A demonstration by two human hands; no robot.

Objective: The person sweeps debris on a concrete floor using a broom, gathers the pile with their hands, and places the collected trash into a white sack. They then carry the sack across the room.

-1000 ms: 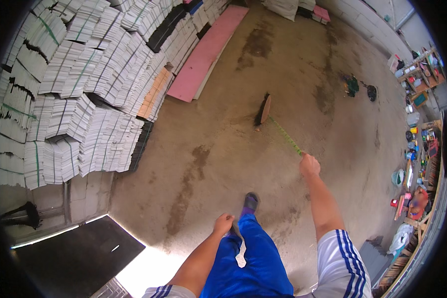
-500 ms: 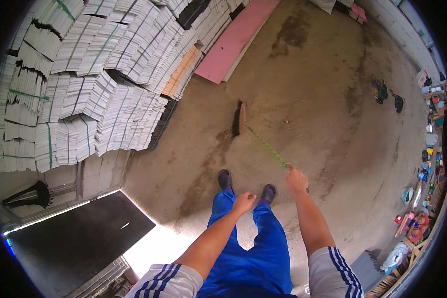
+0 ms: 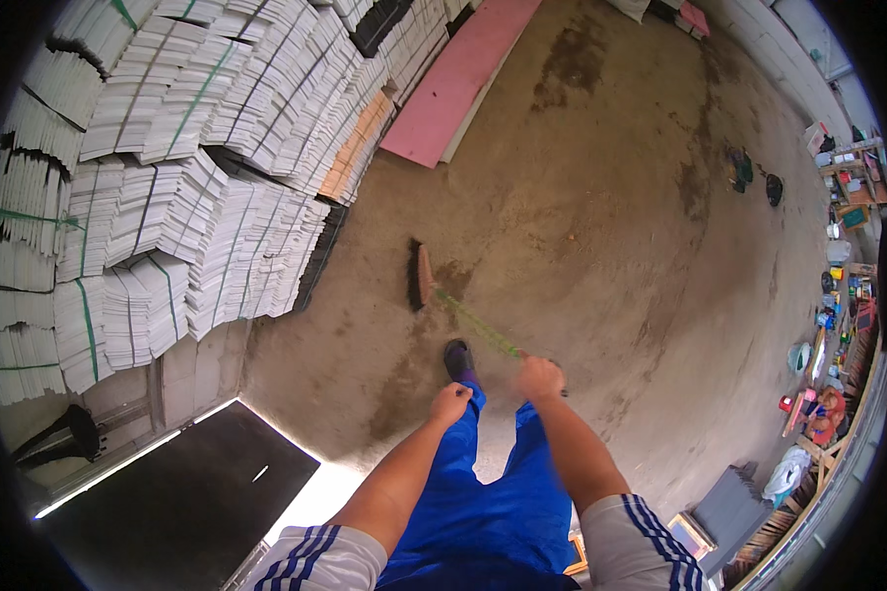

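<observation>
Right hand (image 3: 542, 378), 1: closed round the green handle (image 3: 501, 340). Left hand (image 3: 450, 404), 1: curled by the blue trousers (image 3: 493, 512); contents, if any, indiscernible. Broom head (image 3: 425, 276), 1: on the floor (image 3: 601, 295), farther left, nearer the white stacks (image 3: 232, 246) than 0.5 s ago.

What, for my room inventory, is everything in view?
Broom: one, brown head, dark bristles, green handle, centre.
Strapped stacks: many, mostly white, left.
Long board: one, pink, top centre.
Panel: one, black, lower left.
Cone-shaped object: one, black, above panel.
Small items: two, dark, upper right.
Assorted clutter: uncountable, mixed colours, right edge.
Sheet stack: one, grey, lower right.
Bag: one, white, lower right.
Shoe: one visible, dark, below broom.
Trousers: one pair, blue, bottom centre.
Sleeves: two, white with blue stripes, bottom.
Left hand: one, bare, curled, over trousers.
Right hand: one, bare, gripping broom.
</observation>
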